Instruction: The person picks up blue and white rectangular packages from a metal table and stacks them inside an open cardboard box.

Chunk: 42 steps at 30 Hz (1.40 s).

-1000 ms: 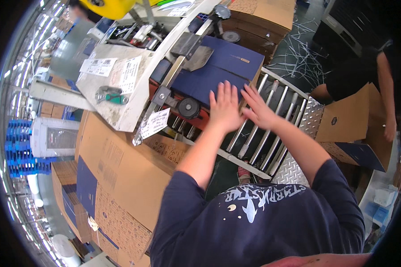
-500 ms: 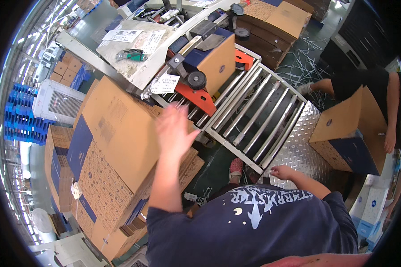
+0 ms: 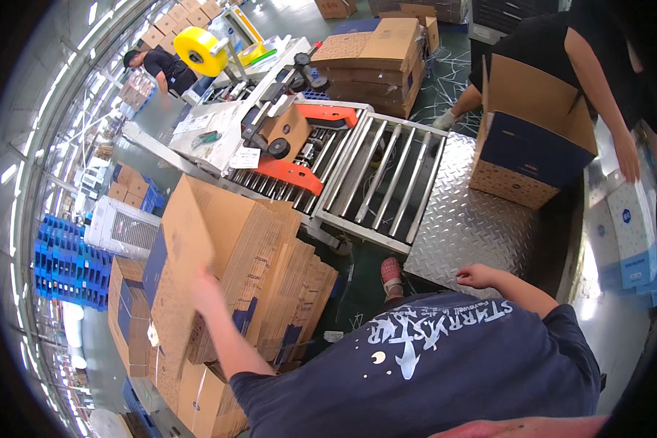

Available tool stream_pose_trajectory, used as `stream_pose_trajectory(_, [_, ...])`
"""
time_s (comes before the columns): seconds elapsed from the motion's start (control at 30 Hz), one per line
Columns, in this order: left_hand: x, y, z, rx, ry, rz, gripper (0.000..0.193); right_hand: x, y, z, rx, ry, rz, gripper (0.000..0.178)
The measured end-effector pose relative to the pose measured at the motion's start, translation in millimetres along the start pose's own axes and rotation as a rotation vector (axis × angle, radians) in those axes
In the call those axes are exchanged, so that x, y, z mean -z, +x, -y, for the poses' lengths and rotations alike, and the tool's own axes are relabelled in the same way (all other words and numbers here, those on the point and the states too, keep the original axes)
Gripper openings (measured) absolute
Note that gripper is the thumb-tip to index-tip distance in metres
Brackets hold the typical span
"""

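Observation:
My left hand (image 3: pixel 206 289), slightly blurred, grips the edge of the top flattened cardboard box (image 3: pixel 185 237) and holds it tilted up. Beneath lies a tall stack of flattened boxes (image 3: pixel 270 248), brown with dark blue bands. My right hand (image 3: pixel 476 276) is loosely curled with nothing in it, over the near edge of a metal tread plate (image 3: pixel 452 237). Ahead of me, a closed carton (image 3: pixel 287 133) sits inside a box sealing machine, between orange side guides (image 3: pixel 288 175).
A short roller conveyor (image 3: pixel 387 179) joins the machine to the tread plate. At right stands an open carton (image 3: pixel 536 146), with a co-worker's arm (image 3: pixel 606 95) beside it. Another box stack (image 3: pixel 369 62) and loose straps lie farther off. Blue pallets (image 3: pixel 69 259) are at left.
My left hand has come down and back from in front of the machine onto the top flattened box, whose edge is now raised. The carton has moved deeper into the machine. The view has shifted.

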State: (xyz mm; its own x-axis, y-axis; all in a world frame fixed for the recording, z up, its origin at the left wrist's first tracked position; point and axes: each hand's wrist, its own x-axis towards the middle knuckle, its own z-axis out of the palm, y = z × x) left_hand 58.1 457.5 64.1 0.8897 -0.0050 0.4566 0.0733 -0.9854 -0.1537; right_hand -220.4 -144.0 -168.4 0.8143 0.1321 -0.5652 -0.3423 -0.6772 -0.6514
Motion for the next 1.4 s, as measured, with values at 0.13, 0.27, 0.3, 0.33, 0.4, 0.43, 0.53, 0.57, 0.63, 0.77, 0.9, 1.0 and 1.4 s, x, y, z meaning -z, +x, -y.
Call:
stream_pose_trajectory(0.13, [200.0, 18.2, -63.1, -0.023, 0.037, -0.547, 0.02, 30.1, -74.0, -30.4, -0.126, 0.108, -0.146, 0.041])
stream_pose_trajectory(0.27, [357.2, -9.5, -193.3, -0.656, -0.169, -1.001, 0.034, 100.8, -131.4, 20.5, 0.072, 0.246, -0.672, 0.03])
stream_pose_trajectory(0.3, [375.0, -23.8, -223.0, -0.798, -0.281, -0.953, 0.036, 116.6, -144.1, 36.4, 0.144, 0.408, -0.754, 0.031])
stream_pose_trajectory(0.33, [386.1, -35.5, -249.1, -0.926, -0.391, -0.911, 0.035, 130.6, -157.9, 55.6, 0.221, 0.565, -0.836, 0.031])
stream_pose_trajectory(0.4, [386.9, -57.1, -298.9, -1.244, -0.604, -0.813, 0.033, 145.2, -175.6, 107.1, 0.392, 0.8, -0.729, 0.034])
stream_pose_trajectory(0.43, [383.5, -68.6, -325.2, -1.398, -0.701, -0.75, 0.032, 145.7, -183.2, 130.9, 0.481, 0.858, -0.62, 0.035])
stream_pose_trajectory(0.53, [347.1, -115.8, -394.5, -1.758, -0.973, -0.6, 0.035, 144.3, -210.1, 205.0, 0.629, 0.738, -0.468, 0.042])
stream_pose_trajectory(0.57, [330.0, -130.8, -414.3, -1.814, -1.143, -0.532, 0.039, 141.3, -214.4, 215.9, 0.637, 0.702, -0.454, 0.044])
stream_pose_trajectory(0.63, [288.8, -132.5, -433.5, -1.82, -1.28, -0.323, 0.038, 130.1, -189.2, 202.9, 0.601, 0.86, -0.399, 0.048])
stream_pose_trajectory(0.77, [234.0, -37.8, -481.7, -1.299, -1.615, -0.107, 0.039, 107.5, -179.5, 166.1, 0.763, 1.106, -0.338, 0.066])
stream_pose_trajectory(0.9, [140.4, 47.6, -507.2, -0.697, -1.241, 0.0, 0.081, 130.2, -173.3, 167.8, 0.588, 0.842, -0.328, 0.075])
stream_pose_trajectory(1.0, [114.5, 48.9, -517.2, -0.677, -1.637, 0.056, 0.09, 158.9, -186.8, 156.3, 0.476, 0.888, -0.552, 0.066])
stream_pose_trajectory(1.4, [126.1, 10.9, -489.1, -1.752, -1.205, 0.785, 0.07, 219.0, -154.9, 89.5, -0.112, 0.397, -1.874, 0.009])
